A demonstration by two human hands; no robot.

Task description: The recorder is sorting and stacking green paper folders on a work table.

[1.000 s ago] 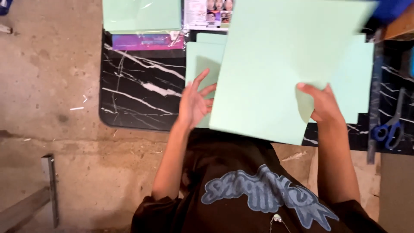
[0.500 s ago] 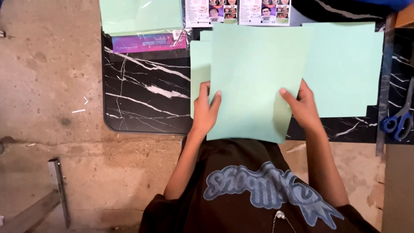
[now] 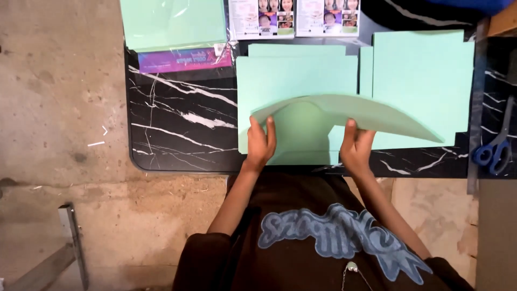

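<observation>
A pale green sheet of paper (image 3: pixel 371 116), thin and matte, is bent into a low arch over the near middle of the tabletop (image 3: pixel 177 124), its far edge curling up and its right corner tapering to a point. The left hand (image 3: pixel 261 143) has its grip closed on the sheet's left near edge, fingers on top, thumb hidden underneath. The right hand (image 3: pixel 356 146) pinches the near edge further right in the same way; its thumb cannot be seen either.

The tabletop is glossy black stone with thin white veins and a rounded near-left corner. Under the arched sheet lie more flat green sheets (image 3: pixel 296 75) of the same paper, stacked slightly askew so their edges step, and a further green stack (image 3: pixel 420 64) sits just to the right; how many sheets each holds is hard to tell.

At the far left, a wrapped pack of green paper (image 3: pixel 172 24) lies in shiny clear film, cut off by the top edge, with a purple and pink label strip (image 3: pixel 183 58) along its near side. Beside it, two printed leaflets (image 3: pixel 293 19) with small portrait photos are also cropped. Blue-handled scissors (image 3: pixel 493 148) rest at the far right, partly cut off. The floor (image 3: pixel 59 108) to the left is rough, stained concrete.
</observation>
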